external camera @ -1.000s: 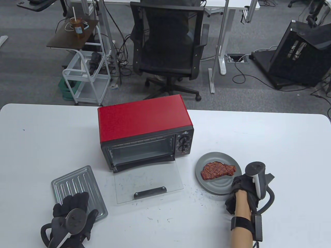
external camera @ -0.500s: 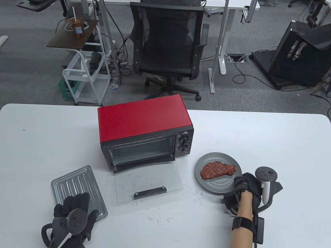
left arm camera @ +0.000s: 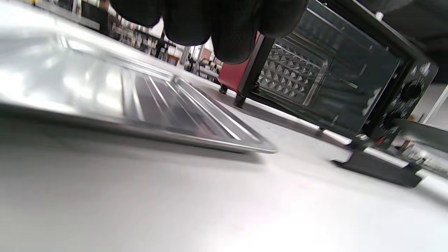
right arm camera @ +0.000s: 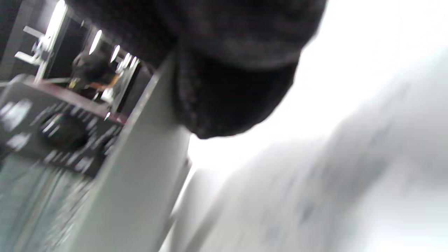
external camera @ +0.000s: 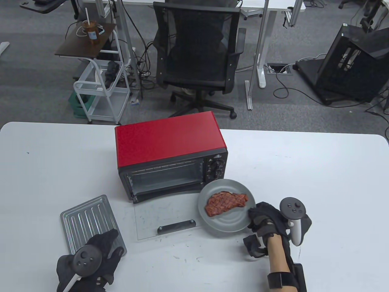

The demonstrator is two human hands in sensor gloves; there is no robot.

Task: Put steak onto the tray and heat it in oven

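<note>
The right hand (external camera: pixel 263 217) grips the near right rim of the grey plate (external camera: pixel 223 226), fingers curled round the edge, and holds it above the right side of the oven's open glass door (external camera: pixel 170 213), just in front of the dials (external camera: pixel 215 169). The steak (external camera: pixel 225 202) lies on the plate, its long axis running roughly left to right, parallel to the table's near edge. The tray (external camera: pixel 88 220) sits near the table's near left corner, well apart from the plate, with the door between them — so the steak has to travel leftward across the door to reach it. The tray holds nothing yet; its ribbed floor is bare. The left hand (external camera: pixel 97 254) rests at the tray's near right corner, fingers over the rim; whether they pinch it or merely lie on it I cannot tell, since the left wrist view only shows fingertips (left arm camera: pixel 224 31) hanging above the tray's edge. The left hand is nearer the tray, the right nearer the steak. The red oven (external camera: pixel 168 143) stands at the table's middle, its cavity open and empty — nothing on the rack inside. The right wrist view is too blurred to add much beyond the plate's rim against the glove.
</note>
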